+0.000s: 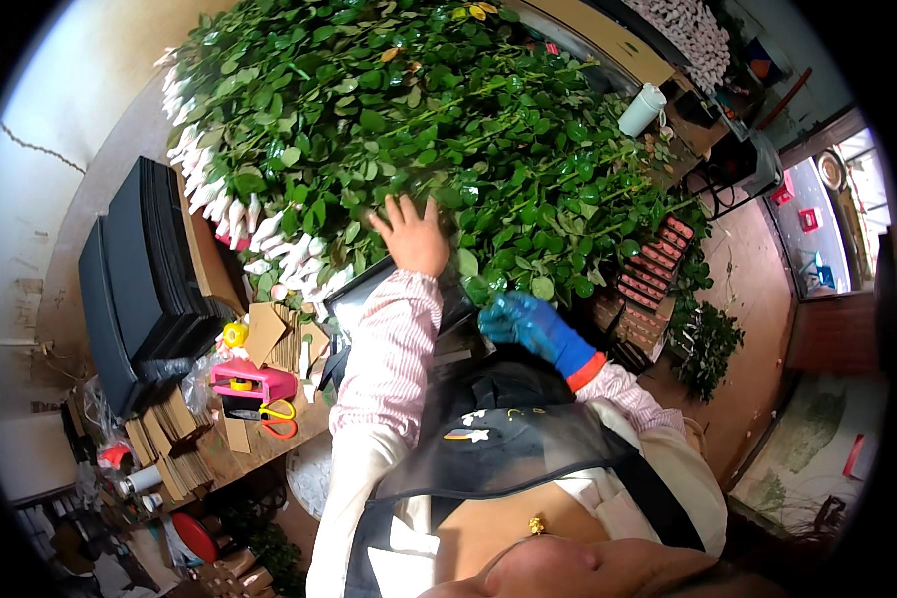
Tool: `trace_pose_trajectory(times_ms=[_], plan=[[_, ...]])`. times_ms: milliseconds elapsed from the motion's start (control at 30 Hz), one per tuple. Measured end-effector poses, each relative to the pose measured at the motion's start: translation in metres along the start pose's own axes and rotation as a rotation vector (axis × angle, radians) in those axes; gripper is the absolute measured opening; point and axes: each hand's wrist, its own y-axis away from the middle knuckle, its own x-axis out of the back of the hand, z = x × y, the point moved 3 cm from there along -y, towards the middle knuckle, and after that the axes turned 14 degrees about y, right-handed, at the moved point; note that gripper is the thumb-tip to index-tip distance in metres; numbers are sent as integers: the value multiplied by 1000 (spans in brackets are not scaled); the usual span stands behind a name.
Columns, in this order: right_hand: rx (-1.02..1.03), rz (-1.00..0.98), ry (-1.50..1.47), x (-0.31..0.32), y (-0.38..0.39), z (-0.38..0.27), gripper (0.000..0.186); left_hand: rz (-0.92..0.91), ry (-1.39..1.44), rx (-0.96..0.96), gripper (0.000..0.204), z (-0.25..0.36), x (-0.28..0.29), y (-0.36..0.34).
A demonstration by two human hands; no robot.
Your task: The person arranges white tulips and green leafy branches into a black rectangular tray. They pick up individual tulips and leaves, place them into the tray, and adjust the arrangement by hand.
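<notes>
A broad heap of leafy green rose stems (399,120) covers the work surface in front of me. White-wrapped flower heads (269,234) line its left edge. My left hand (412,236) is bare, reaching over the near edge of the heap with fingers spread on the leaves and nothing gripped. To its right, my right hand (538,327) wears a blue glove with an orange cuff. Its fingers are curled together beside a few low leaves (483,286); whatever they may hold is hidden. A dark tray-like edge (364,282) lies under my left forearm.
Black folded boards (154,269) stand stacked at left. Near them are a pink tape dispenser (254,382), orange-handled scissors (279,419) and cardboard pieces (269,337). A pale bottle (643,110) stands at far right, above a row of reddish packs (656,264). Cut foliage (710,344) lies on the floor.
</notes>
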Motion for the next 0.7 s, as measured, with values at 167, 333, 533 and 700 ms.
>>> trace_pose_trajectory(times_ms=[167, 333, 533, 700], plan=[[-38, 0, 74, 6, -46, 88, 37, -85, 109, 62, 66, 5, 14, 3], [28, 127, 884, 44, -129, 127, 36, 32, 92, 20, 61, 6, 16, 3], [550, 308, 1464, 97, -152, 133, 42, 92, 288, -214, 57, 11, 36, 7], [25, -263, 1634, 5, -15, -7, 44, 259, 685, -174, 39, -39, 125, 91]])
